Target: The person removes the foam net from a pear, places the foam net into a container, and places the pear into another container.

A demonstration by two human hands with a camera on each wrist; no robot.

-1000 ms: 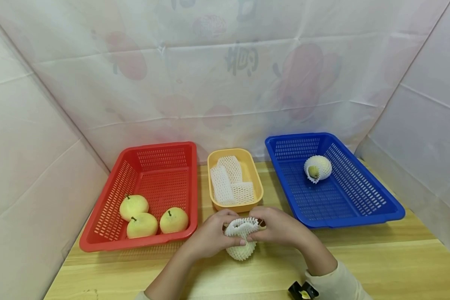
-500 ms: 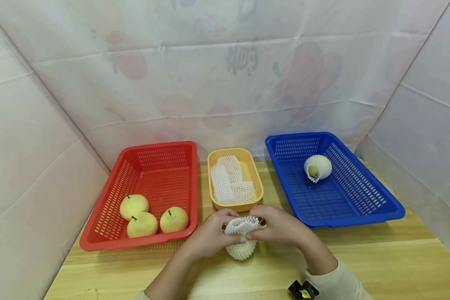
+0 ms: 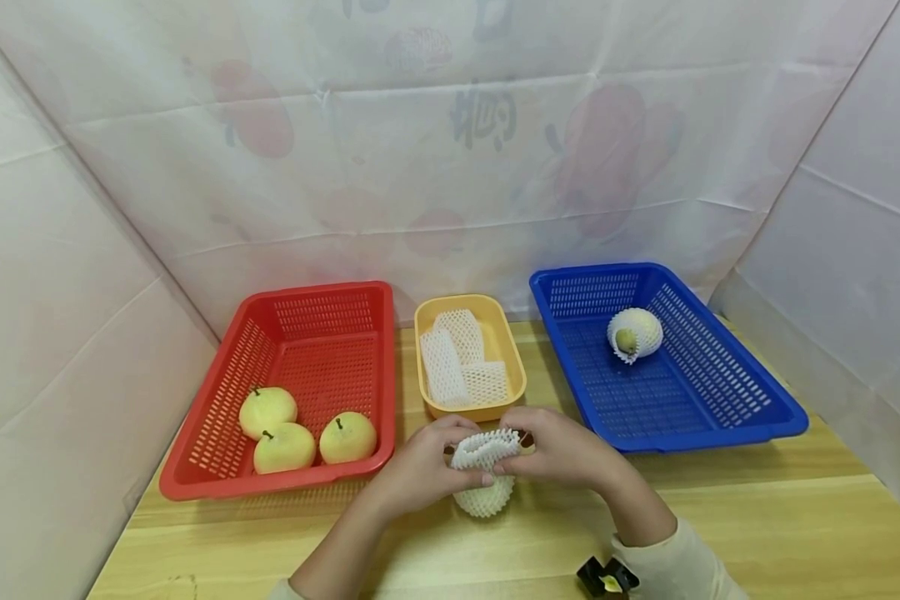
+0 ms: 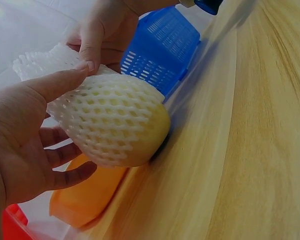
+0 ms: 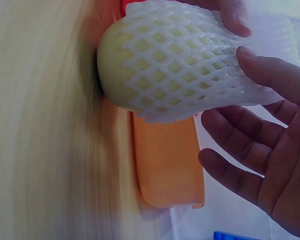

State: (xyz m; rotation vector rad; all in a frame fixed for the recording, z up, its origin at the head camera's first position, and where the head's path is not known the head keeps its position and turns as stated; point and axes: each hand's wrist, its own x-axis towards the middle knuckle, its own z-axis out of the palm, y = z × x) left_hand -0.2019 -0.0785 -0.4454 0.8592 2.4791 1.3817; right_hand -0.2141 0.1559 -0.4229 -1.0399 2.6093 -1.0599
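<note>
A yellow pear (image 4: 159, 131) sits inside a white foam net sleeve (image 3: 486, 452) at the table's front middle, its rounded bottom bare below the mesh. My left hand (image 3: 429, 468) pinches the sleeve's upper end from the left, thumb on the near side. From the other side my right hand (image 3: 553, 450) pinches the same end, the two thumbs close together. Loose netting stands up past the fruit around the sleeve's mouth. In the right wrist view the pear's bottom (image 5: 112, 65) is close over the wood, and the lower fingers of the right hand (image 5: 285, 145) are spread beside the mesh.
A red basket (image 3: 277, 292) with several pears stands on the left. Behind the hands, a yellow tray (image 3: 506, 354) holds several flat foam sleeves (image 3: 444, 367). At right, a blue basket (image 3: 690, 440) contains one sleeved pear (image 3: 641, 331). A black device (image 3: 607, 577) lies by the right sleeve.
Both hands keep their hold on the foam net sleeve. Its top edge and the right fingertips have shifted very slightly; the baskets and tray stand as before.
</note>
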